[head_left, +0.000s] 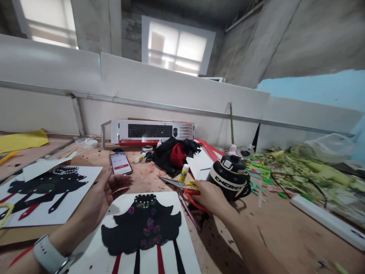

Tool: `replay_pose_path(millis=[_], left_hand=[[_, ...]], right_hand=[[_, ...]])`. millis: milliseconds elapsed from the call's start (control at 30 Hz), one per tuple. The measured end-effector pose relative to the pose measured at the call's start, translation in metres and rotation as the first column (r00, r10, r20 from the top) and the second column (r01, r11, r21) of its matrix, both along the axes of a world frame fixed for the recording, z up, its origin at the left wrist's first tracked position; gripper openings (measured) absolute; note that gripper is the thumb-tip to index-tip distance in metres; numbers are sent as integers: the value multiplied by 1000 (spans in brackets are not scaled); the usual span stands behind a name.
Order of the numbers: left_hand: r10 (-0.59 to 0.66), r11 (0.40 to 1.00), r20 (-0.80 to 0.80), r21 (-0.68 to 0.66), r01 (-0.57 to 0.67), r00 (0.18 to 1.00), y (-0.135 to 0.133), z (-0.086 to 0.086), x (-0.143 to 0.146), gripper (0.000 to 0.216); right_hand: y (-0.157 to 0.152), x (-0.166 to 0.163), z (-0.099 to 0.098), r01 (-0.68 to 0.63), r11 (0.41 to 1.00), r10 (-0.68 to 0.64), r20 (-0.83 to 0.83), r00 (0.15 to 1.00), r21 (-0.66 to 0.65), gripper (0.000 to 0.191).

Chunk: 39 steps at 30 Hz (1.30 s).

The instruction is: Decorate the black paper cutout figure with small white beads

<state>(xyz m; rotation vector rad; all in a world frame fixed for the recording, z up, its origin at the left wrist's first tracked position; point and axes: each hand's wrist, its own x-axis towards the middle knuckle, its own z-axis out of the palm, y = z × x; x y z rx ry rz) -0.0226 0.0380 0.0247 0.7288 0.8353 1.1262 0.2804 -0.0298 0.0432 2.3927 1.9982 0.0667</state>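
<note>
My right hand (pixel 209 195) is closed around the handles of a pair of scissors (pixel 182 185) with yellow and red grips. Their blades point left over the table. My left hand (pixel 107 188) holds nothing, its fingers apart and slightly bent, between the phone (pixel 121 163) and a white sheet (pixel 107 213). On that sheet lies a black tiered cutout (pixel 128 232) with shiny coloured patches, white dots at its top and red and black strips below. A yellow glue stick (pixel 184 173) stands just behind the scissors. Beside my right hand is a black bottle (pixel 229 177).
Another sheet with a similar black cutout (pixel 48 186) lies at left. Behind are a keyboard box (pixel 151 131) and a heap of black and red cloth (pixel 173 156). Plant scraps (pixel 302 163) cover the right side, near a long white bar (pixel 327 220). A pink pen-like stick (pixel 189 211) lies by the sheet.
</note>
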Motion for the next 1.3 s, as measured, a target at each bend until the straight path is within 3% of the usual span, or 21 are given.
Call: replay_pose_path(millis=[200,367,500,733,933,1133,1233,1300], left_hand=[[29,999,-19,-33,-30,999,-3,4,3,46],[15,1000,-9,-9,-15,1000,-2,0,3,46],[16,999,0,36,-16,1000,-1,-3,2,46],[19,999,6,30,-19,1000,-5,0,5,48],[0,1000,-22,29,0,1000,-5,-1,7,48],[-24,997,-26,76,26,999,-3,-9,5,40],[-47,994,-34,96,50,998,-6,-8,7,32],[-75,988,-81,125,85,994,-12,-6,9,31]], right_hand=[[-3,-2,4,-31,1000,31,-9,999,-1,36],[-12,-16,11,-98,995,98,-23,995,21,19],[-19,-29,8,-167,985,165,-44,985,-43,8],[-17,-36,-1,-165,982,161,-51,986,-87,9],[-16,-29,3,-136,990,132,-102,986,-36,2],[-15,-35,8,-175,984,178,-190,965,35,10],[-18,-43,12,-240,965,261,-376,889,100,9],[-23,-52,12,-306,942,322,-634,703,139,9]])
